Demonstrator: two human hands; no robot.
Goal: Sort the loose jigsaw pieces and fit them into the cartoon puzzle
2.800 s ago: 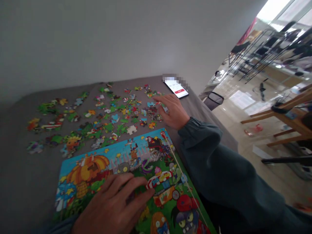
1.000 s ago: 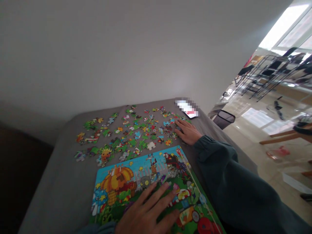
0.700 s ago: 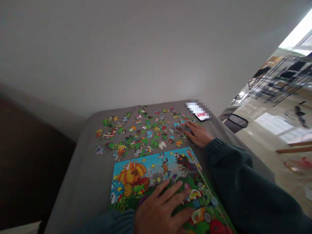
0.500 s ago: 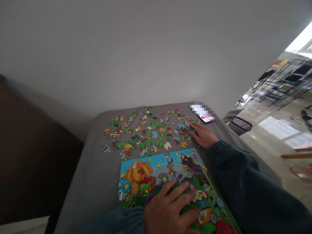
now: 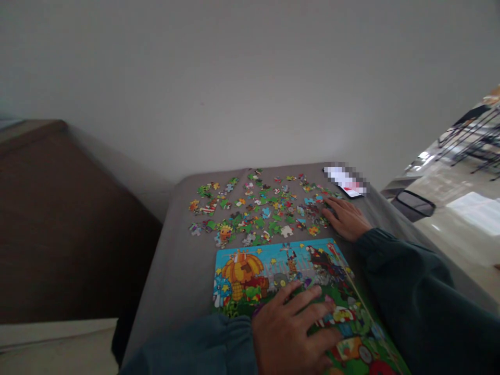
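A colourful cartoon puzzle board (image 5: 244, 268) with a pumpkin-roofed house lies on the grey cloth close to me. My left hand (image 5: 295, 328) rests over the board's lower middle, fingers spread, covering part of the picture. Beyond the board, loose jigsaw pieces (image 5: 265, 212) are scattered in a wide patch. My right hand (image 5: 346, 217) lies at the right end of that patch, fingers stretched out and its tips beside several pieces. Whether a piece is under those fingertips cannot be made out.
A phone (image 5: 353, 194) with a lit, blurred screen lies at the table's far right corner. The grey-covered table (image 5: 172, 276) stands against a pale wall (image 5: 234, 83). To the left is a dark brown cabinet (image 5: 70, 224); a black-framed object (image 5: 414, 204) and chairs are beyond the right edge.
The view has swung left, so everything sits further right in the picture and more of the brown cabinet shows. Both hands keep nearly the same places on the board and by the pieces.
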